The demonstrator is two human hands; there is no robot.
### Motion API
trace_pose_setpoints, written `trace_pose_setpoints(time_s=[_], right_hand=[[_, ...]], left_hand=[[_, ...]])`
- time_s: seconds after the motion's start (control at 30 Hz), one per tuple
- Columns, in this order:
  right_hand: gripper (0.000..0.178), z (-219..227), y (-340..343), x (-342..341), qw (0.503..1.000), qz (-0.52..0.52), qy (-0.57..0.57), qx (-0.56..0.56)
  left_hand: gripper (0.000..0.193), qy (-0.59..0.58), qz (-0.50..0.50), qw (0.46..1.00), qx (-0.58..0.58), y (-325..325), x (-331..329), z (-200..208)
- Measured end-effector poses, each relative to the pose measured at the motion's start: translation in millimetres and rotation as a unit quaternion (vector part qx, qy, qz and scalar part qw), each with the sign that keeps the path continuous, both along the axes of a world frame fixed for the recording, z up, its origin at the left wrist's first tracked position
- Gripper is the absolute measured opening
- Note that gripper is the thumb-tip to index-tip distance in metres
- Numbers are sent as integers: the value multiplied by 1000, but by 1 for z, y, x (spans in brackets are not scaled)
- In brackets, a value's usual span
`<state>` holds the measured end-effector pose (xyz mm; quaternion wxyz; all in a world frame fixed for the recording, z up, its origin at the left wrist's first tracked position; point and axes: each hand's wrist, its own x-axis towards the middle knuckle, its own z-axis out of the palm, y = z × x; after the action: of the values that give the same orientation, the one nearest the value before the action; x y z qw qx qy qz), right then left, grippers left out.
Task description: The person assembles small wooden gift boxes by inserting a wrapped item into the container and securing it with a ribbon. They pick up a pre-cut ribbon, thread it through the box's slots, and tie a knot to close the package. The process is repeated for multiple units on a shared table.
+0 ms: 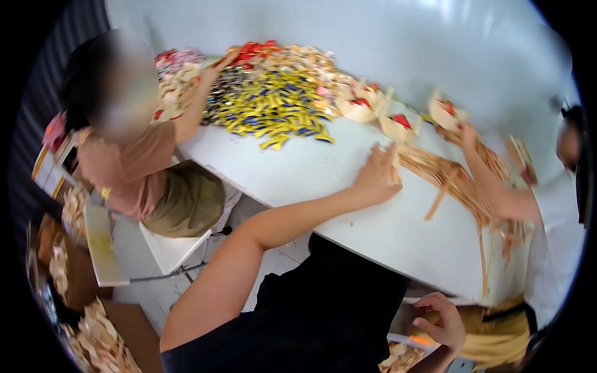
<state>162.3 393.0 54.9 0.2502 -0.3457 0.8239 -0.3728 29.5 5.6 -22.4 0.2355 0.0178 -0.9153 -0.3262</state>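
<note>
My left hand reaches across the white table with its fingers bent. Along its right side shows a narrow cream strip, too blurred to name. Just beyond the fingertips stands an open cream paper box with red-wrapped pieces in it. My right hand hangs low by the table's near edge, fingers loosely curved and apart from the thumb, with nothing in them. To the right of my left hand lie flat brown paper strips.
Heaped candies in yellow-and-blue wrappers and other colours lie at the back. More filled boxes stand beside them. A seated person reaches in from the left; another person's hand touches a box. Cartons of brown paper stand lower left.
</note>
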Motion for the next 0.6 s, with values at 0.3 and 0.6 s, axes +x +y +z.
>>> trace_pose_setpoints(time_s=[0.3, 0.6], right_hand=[[58, -91, -70, -67, 912, -301, 49, -273], [53, -74, -13, -41, 915, -273, 31, -296]], left_hand=[[71, -54, -345, 916, 197, 42, 63, 0], [90, 77, -540, 829, 124, 120, 130, -12]])
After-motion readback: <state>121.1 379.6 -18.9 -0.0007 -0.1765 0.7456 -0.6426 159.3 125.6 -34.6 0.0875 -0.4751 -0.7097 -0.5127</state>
